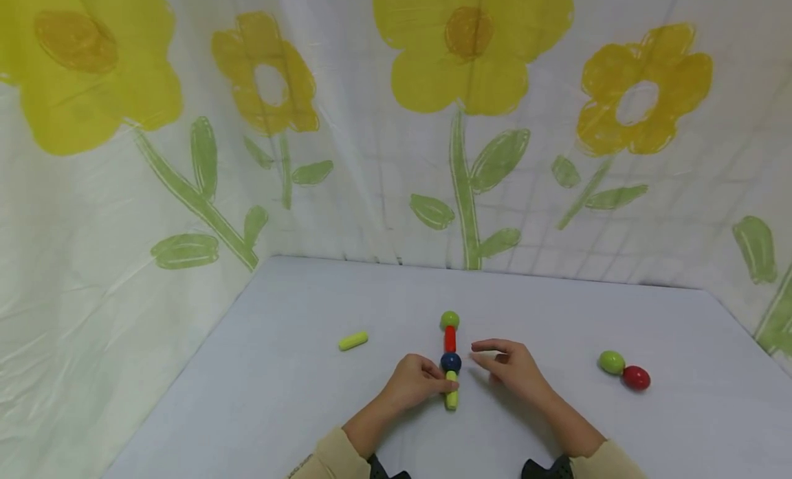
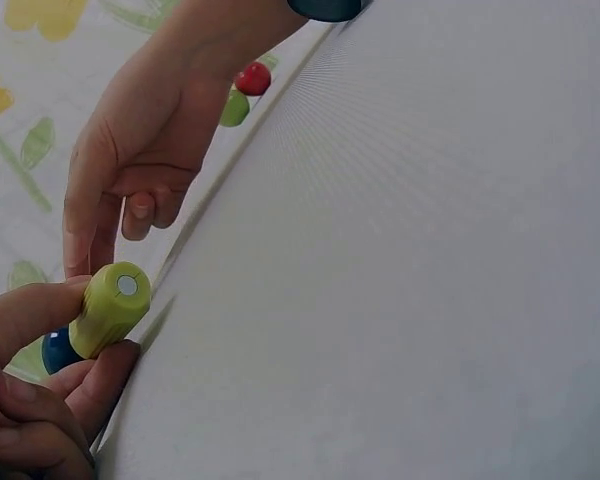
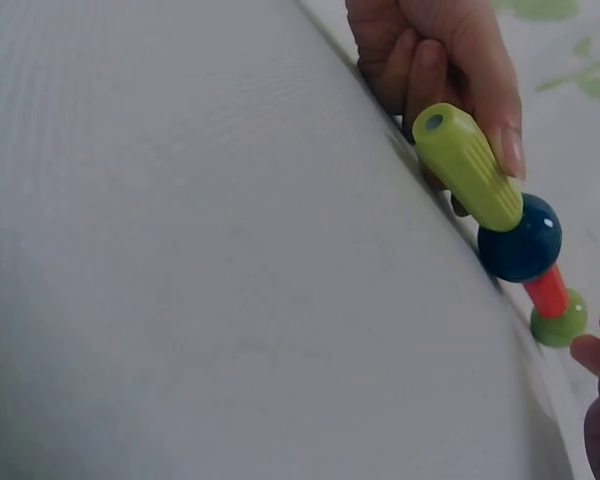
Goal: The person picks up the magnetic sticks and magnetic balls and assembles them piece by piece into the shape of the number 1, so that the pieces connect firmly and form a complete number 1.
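Note:
My left hand (image 1: 416,384) pinches a yellow-green ribbed rod (image 1: 452,399) between thumb and fingers, as the left wrist view also shows. The rod joins a dark blue ball (image 1: 451,362). Beyond that ball come a red rod (image 1: 449,339) and a light green ball (image 1: 449,319), all in one straight line. The rod's near end has a small round spot (image 2: 127,286) in its middle. To the right of the blue ball hovers my right hand (image 1: 515,370), its fingers loosely bent, apart from the pieces and holding nothing.
A loose yellow-green rod (image 1: 353,341) lies on the white table (image 1: 297,396) to the left. At the right, a green ball (image 1: 612,363) and a red ball (image 1: 636,378) lie touching. Behind the table hangs a white sheet (image 1: 359,211) with painted yellow flowers.

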Tool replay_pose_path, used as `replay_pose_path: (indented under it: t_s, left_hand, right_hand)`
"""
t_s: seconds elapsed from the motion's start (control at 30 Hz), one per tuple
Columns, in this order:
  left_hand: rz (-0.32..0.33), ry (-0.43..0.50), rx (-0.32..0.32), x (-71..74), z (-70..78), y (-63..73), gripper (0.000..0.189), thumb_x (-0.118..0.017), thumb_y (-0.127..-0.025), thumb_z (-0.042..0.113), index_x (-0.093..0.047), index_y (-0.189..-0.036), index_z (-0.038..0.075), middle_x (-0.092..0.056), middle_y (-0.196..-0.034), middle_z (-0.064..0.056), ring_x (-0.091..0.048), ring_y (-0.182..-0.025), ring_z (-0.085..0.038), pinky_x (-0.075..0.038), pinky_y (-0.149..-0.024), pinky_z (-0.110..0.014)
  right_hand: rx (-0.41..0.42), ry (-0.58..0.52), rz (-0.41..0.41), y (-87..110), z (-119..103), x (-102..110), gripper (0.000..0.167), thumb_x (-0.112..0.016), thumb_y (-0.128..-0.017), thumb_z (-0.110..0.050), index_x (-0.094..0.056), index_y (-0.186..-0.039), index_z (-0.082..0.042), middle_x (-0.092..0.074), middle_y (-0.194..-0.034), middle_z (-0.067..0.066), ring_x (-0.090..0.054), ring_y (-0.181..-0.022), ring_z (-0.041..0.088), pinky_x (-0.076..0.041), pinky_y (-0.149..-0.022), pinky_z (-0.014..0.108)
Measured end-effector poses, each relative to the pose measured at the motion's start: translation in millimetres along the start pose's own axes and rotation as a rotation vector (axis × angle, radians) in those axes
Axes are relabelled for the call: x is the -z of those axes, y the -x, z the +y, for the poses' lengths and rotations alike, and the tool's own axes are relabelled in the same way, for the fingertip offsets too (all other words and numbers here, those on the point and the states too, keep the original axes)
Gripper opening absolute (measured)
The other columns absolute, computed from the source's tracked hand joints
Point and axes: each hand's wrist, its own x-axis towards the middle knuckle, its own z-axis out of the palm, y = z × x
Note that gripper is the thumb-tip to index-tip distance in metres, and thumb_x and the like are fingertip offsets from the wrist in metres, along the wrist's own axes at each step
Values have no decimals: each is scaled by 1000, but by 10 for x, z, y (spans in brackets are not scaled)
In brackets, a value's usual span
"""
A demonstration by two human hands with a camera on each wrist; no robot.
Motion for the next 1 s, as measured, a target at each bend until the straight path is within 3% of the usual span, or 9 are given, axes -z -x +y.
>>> replay_pose_path:
  t_s: [0.33,0.63,1.0]
  left_hand:
    - [2,15,-11,-7,-5,11,23,-80,-72,24,-69,-76,4,-64,-66,1,-53,-59,-7,-38,-51,-20]
    - [9,9,-15,-22,-12,17,24,-80,-72,23,-69,-76,3,-64,-66,0,-53,-59,-8,-39,-51,-21]
    - [14,1,-14,-13,5,32,24,-79,-72,23,-68,-77,3,-64,-68,-1,-54,-61,-8,-40,-53,-22]
  right_hand:
    - [-23,22,31,69,-15,210,38,-70,-82,-26,-65,-113,-5,-53,-56,3,-47,-49,10,-40,-50,23]
    - [-31,17,62,145,59,406,41,-71,-82,-27,-63,-116,-5,-42,-50,-4,-43,-48,6,-39,-49,23]
    - [-40,74,111,232,175,630,43,-69,-83,-29,-62,-118,-5,-42,-50,-6,-44,-48,6,-37,-50,24]
